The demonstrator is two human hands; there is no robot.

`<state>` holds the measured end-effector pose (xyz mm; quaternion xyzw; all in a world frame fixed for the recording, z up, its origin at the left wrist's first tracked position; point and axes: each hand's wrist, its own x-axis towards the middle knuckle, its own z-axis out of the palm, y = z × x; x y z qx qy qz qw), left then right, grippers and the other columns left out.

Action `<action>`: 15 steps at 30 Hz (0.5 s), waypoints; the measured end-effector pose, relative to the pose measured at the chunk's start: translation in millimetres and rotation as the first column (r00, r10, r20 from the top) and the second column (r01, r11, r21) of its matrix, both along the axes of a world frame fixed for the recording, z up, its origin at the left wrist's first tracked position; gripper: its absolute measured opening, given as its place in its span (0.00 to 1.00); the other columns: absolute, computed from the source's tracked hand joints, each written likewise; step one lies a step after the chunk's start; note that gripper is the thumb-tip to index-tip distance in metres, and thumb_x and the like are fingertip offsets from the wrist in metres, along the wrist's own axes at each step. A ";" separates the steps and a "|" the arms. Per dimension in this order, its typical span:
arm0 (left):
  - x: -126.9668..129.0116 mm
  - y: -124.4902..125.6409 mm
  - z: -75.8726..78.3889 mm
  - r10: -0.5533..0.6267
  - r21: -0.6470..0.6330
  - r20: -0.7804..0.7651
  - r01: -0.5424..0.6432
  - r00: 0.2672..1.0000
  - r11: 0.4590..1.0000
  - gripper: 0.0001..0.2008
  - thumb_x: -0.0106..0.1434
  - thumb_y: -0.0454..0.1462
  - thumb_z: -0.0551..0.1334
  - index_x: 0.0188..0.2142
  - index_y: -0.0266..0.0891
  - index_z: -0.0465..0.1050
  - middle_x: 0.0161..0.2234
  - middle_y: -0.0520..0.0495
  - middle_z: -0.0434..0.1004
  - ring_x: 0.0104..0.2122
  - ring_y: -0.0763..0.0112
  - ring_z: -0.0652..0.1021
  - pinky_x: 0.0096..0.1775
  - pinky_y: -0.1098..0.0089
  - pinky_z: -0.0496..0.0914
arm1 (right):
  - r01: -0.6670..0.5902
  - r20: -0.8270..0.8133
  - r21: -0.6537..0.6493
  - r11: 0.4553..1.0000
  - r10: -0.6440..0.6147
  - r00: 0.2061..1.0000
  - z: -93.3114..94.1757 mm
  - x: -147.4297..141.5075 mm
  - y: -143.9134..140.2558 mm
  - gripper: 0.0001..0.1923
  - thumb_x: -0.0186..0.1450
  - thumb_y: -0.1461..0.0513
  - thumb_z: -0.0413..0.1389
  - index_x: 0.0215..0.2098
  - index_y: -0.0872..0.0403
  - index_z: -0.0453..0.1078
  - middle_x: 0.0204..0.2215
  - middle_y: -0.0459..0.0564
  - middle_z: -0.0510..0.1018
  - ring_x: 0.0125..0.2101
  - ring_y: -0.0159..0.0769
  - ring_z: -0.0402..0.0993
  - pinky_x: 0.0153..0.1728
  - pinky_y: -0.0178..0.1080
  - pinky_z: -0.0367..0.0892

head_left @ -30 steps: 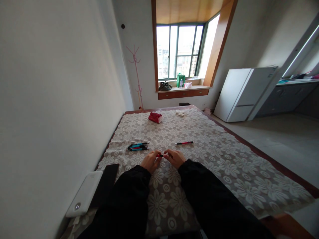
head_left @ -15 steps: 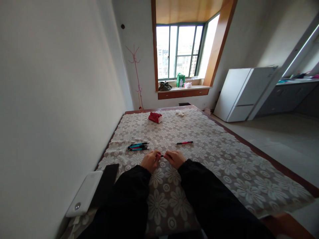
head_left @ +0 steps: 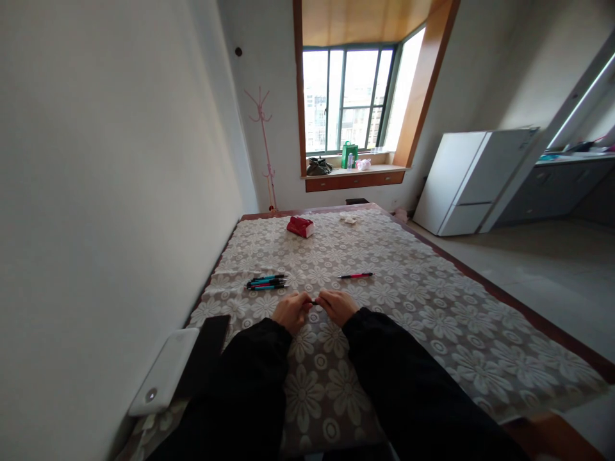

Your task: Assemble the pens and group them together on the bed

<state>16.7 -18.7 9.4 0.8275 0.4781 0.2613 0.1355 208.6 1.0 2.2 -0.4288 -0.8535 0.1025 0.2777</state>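
My left hand (head_left: 292,312) and my right hand (head_left: 339,307) meet low over the patterned tablecloth (head_left: 331,384), fingers pinched. Between the fingertips, a short dark length of a pen (head_left: 314,303) shows; both hands grip it and hide the rest. Just beyond the left hand lies a bunch of several pens (head_left: 266,282), blue and black with some red. A single red and black pen (head_left: 355,275) rests a little beyond my right hand.
Farther up the table sit a red tissue pack (head_left: 300,226) and a crumpled white thing (head_left: 348,219). Beside my left forearm, near the wall, lie a white rounded device (head_left: 166,371) with a cable and a flat black object (head_left: 206,346). A white fridge (head_left: 461,182) stands at right.
The fingers of my left hand have turned slightly around the pen, and the hands are a touch closer together. The pens on the table have stayed put.
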 end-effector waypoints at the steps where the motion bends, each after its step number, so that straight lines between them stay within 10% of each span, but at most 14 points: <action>1: 0.2 0.4 -0.5 -0.011 -0.003 -0.003 0.011 1.000 1.000 0.07 0.63 0.35 0.54 0.37 0.42 0.70 0.30 0.48 0.72 0.33 0.68 0.74 0.37 0.70 0.66 | 0.016 0.011 -0.015 1.000 -0.016 1.000 -0.3 -0.1 0.2 0.16 0.69 0.56 0.45 0.27 0.52 0.67 0.22 0.47 0.71 0.24 0.33 0.66 0.28 0.34 0.54; 9: -3.2 4.6 -3.2 -0.029 0.023 0.073 0.028 0.997 0.999 0.14 0.66 0.37 0.52 0.49 0.42 0.68 0.33 0.47 0.76 0.39 0.65 0.74 0.45 0.66 0.66 | -0.065 -0.138 0.019 0.998 0.068 0.988 7.5 4.1 -0.7 0.11 0.67 0.57 0.49 0.33 0.52 0.70 0.29 0.49 0.74 0.32 0.36 0.68 0.34 0.35 0.59; 15: -4.0 6.0 -3.4 -0.027 0.037 0.003 0.027 1.000 0.999 0.13 0.67 0.39 0.50 0.39 0.43 0.73 0.35 0.46 0.77 0.38 0.65 0.74 0.42 0.67 0.66 | 0.030 -0.169 0.006 1.000 -0.028 0.985 8.0 7.9 3.3 0.19 0.68 0.56 0.46 0.21 0.53 0.62 0.22 0.47 0.68 0.26 0.33 0.63 0.30 0.35 0.56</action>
